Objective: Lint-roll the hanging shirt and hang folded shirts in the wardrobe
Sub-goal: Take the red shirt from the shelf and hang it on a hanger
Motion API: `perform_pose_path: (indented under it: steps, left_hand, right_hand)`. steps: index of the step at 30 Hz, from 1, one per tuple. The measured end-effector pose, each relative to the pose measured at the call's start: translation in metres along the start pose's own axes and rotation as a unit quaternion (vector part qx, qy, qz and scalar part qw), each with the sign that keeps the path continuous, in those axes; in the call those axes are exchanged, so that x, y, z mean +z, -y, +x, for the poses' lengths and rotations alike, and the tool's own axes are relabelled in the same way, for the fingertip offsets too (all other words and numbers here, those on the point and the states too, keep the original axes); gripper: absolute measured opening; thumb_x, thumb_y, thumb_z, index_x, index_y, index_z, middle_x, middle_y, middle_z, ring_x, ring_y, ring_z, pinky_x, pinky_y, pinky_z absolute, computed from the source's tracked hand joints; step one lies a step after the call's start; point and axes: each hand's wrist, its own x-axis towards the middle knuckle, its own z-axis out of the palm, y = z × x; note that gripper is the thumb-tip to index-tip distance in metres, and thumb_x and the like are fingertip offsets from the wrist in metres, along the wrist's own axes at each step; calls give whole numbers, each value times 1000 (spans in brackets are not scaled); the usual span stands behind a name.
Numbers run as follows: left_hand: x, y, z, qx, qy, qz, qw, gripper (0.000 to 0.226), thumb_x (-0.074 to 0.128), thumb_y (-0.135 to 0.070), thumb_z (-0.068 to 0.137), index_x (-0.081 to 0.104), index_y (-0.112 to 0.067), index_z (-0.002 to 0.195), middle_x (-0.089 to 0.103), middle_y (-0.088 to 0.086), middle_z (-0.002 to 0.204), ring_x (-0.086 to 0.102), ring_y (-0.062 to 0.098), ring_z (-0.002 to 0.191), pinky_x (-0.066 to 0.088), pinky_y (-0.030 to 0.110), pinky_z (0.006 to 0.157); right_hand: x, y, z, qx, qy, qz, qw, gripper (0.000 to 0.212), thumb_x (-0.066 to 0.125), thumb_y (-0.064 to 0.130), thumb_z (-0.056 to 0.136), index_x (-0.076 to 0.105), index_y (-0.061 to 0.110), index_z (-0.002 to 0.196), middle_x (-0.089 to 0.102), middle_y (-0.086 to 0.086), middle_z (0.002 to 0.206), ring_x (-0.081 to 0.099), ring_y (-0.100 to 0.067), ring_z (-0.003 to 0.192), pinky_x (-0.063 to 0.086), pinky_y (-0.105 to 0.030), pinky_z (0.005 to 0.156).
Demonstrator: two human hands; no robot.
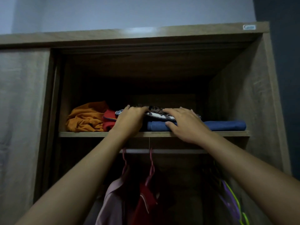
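A folded black-and-white patterned shirt lies on top of a folded blue shirt on the wardrobe's upper shelf. My left hand curls over the patterned shirt's left end, fingers gripping its top edge. My right hand rests on its right part, fingers spread flat, the thumb against the blue shirt's front edge. Below the shelf, a pink shirt and a red shirt hang from pink hangers on the rail.
A crumpled orange garment and a red garment lie on the shelf at the left. Empty purple and green hangers hang low on the right. A sliding wardrobe door covers the left side. The wardrobe's side wall stands on the right.
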Motion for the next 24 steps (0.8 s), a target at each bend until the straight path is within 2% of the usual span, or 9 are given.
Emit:
perform_pose_path:
  steps: [3,5,7,9,13,15,18,21,24]
  left_hand:
    - [4,3,-4,7,-25,-23,999,36,56,-14,91,51,-20,126,64,5,118,62,23,107,51,36,90]
    - [5,7,-6,19,-32,-43,998,31,52,-14,93,53,-18,123,65,7,114,63,25,103,53,37,82]
    - [5,9,-4,29,-26,-62,997,28,50,-15,93,55,-16,120,65,8,112,63,25,100,53,39,80]
    - [5,13,0,26,-15,-70,997,28,54,-16,90,55,-18,118,63,6,112,61,24,100,52,37,80]
    - [7,22,12,-4,27,-48,998,32,58,-21,88,55,-19,119,59,4,115,58,22,102,49,33,81]
    - [9,24,15,-24,44,-33,998,28,54,-22,90,57,-19,118,61,7,114,60,26,101,49,36,80]
    - [16,24,21,-48,66,-46,996,26,52,-19,92,56,-18,117,63,12,113,62,33,98,53,43,83]
    - [21,15,32,-20,74,-83,994,31,50,-11,92,56,-15,122,64,16,115,63,34,101,53,46,86]
    - [19,-6,47,23,93,-122,988,28,51,-11,93,57,-14,121,63,13,115,62,29,102,51,42,88]
  right_hand:
    - [1,-7,16,11,0,-13,1000,42,47,34,96,41,32,138,53,0,135,47,-22,126,36,-50,108]
    - [1,-14,26,23,18,-13,999,43,51,24,94,45,32,135,53,0,131,50,-20,118,44,-46,101]
    - [-3,-20,34,32,74,38,996,47,52,17,92,45,33,136,53,2,125,54,-14,105,49,-34,86]
    - [-13,-26,43,42,147,83,985,53,53,12,90,44,32,139,48,6,120,54,-10,97,44,-26,74]
    - [-27,-45,55,46,244,49,967,59,53,11,87,41,29,142,50,2,126,52,-15,105,44,-35,92]
    - [-25,-53,56,37,242,21,969,54,53,11,90,43,29,140,54,0,128,52,-16,110,42,-37,98]
    - [-21,-63,55,2,178,-54,983,50,51,6,91,51,32,134,57,2,130,53,-19,115,41,-35,98]
    - [-28,-81,53,4,123,-76,989,49,52,2,90,56,29,129,60,-1,127,56,-20,114,45,-36,98]
    - [-49,-102,46,40,101,-117,987,49,53,0,89,58,29,128,60,-6,126,57,-25,112,47,-38,95]
